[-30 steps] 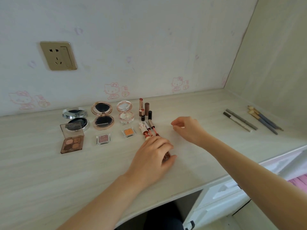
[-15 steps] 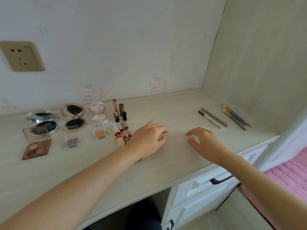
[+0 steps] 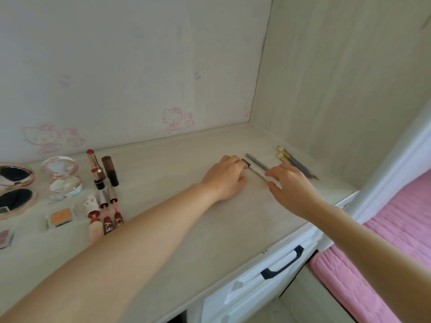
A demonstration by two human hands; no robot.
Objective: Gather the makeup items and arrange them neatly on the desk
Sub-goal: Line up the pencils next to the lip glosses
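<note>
With both hands on the slim white pencil with a dark cap (image 3: pixel 256 170), left hand (image 3: pixel 225 177) at the cap and right hand (image 3: pixel 289 185) pinching its near end, the adjacent grey pencil (image 3: pixel 256 162) risks rolling along the pale wood-grain bench (image 3: pixel 210 229).

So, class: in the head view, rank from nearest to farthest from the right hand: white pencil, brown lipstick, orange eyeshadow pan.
1. white pencil: under the right hand fingers.
2. brown lipstick: far left, near wall.
3. orange eyeshadow pan: farther left, nearer the front.
</note>
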